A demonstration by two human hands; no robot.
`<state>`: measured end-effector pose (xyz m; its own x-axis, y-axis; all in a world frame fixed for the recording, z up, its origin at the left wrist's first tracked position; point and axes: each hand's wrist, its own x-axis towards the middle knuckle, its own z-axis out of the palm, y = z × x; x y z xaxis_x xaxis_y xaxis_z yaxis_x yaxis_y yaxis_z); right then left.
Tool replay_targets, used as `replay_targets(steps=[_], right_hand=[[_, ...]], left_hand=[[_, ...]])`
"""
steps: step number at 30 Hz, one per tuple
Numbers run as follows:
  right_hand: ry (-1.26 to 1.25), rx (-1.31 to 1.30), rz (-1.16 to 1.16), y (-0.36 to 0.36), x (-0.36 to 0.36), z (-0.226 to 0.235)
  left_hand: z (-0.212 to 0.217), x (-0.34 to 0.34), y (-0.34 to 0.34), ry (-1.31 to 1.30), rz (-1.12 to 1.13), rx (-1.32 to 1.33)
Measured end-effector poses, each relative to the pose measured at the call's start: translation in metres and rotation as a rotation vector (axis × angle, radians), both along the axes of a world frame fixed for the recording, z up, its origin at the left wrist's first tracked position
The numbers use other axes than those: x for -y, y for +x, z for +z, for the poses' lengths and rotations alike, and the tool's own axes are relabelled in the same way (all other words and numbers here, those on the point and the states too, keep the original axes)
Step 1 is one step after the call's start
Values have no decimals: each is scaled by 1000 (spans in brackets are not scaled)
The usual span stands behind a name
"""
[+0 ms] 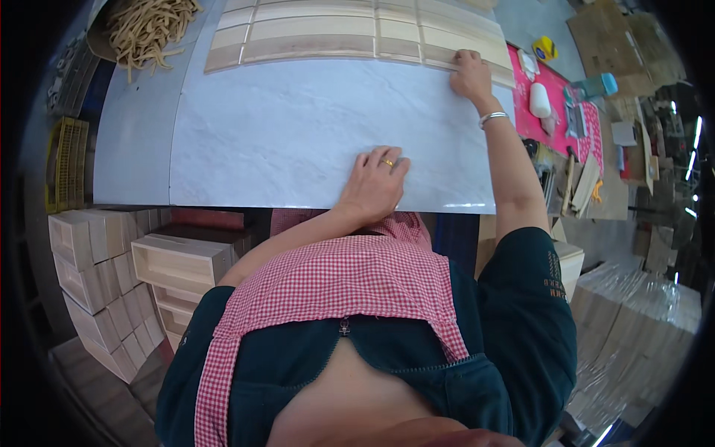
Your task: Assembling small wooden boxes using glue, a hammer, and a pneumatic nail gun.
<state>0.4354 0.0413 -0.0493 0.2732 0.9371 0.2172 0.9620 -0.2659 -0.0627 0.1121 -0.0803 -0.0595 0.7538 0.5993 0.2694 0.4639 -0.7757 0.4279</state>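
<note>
Pale grey marbled sheet (298,134) covers the table; light beige wooden slatted panel (357,30) lies beyond it; bright pink patterned cloth (555,97) sits right; red-and-white checked apron (335,283) over dark teal shirt (521,328)

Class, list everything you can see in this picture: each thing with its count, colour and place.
Marble-look board: one, white-grey, on the table.
Wooden strips: a laid-out row, pale, far edge of the board.
Rubber bands: a heap, tan, far left.
Wooden boxes: a stack, pale, lower left.
Pink cloth: one, right of the board.
Plastic crate: one, yellow, left.
Apron: one, red-white check, worn.
Left hand: flat on the board's near edge.
Right hand: on the wooden strips.
</note>
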Motion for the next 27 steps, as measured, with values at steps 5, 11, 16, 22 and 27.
replay_targets(steps=[5,11,16,22,27], right_hand=[[-245,-71,77,0,13,31],[-260,-63,232,35,55,39],[-224,-55,279,43,54,54],[-209,-65,140,34,73,71],[-80,-55,56,-13,84,70]], left_hand=[[1,-6,-12,-200,-16,159],[32,-144,-57,367,168,256],[54,-278,-135,768,501,-342],[68,-268,-178,176,459,-734],[77,-217,-180,66,466,-659]])
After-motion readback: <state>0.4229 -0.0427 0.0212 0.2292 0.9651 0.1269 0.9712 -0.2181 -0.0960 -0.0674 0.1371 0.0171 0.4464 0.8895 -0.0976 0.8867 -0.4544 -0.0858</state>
